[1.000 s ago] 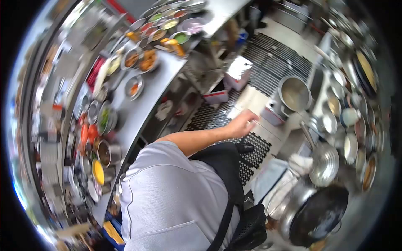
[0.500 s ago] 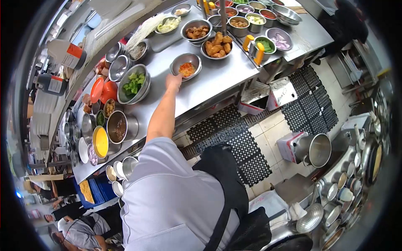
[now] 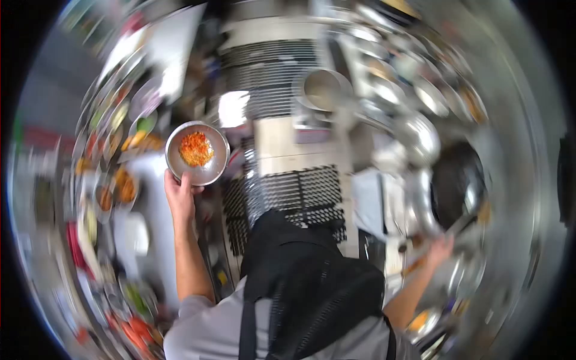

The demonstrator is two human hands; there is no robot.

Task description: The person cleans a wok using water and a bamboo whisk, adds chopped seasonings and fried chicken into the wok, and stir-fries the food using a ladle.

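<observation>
My left hand (image 3: 182, 189) grips the near rim of a metal bowl (image 3: 218, 157), thumb over the edge and fingers underneath. Shredded orange and pale food (image 3: 195, 148) lies in the bowl, which is held up at the edge of the steel counter. On the other side, my right hand (image 3: 441, 249) is at the stove, close to the near edge of a dark wok (image 3: 456, 186). A metal utensil (image 3: 462, 223) extends into the wok beside that hand. Motion blur hides the fingers, and whether they grip it is unclear.
Blurred ingredient bowls crowd the steel counter (image 3: 157, 240) on my left. A large pot (image 3: 324, 90) stands ahead, near the black floor mats (image 3: 303, 192). A perforated-looking round strainer (image 3: 417, 139) and several metal containers line the stove side.
My left hand has lifted the bowl off the counter. My body and view have turned right, toward the stove. My right hand has come into view by the wok.
</observation>
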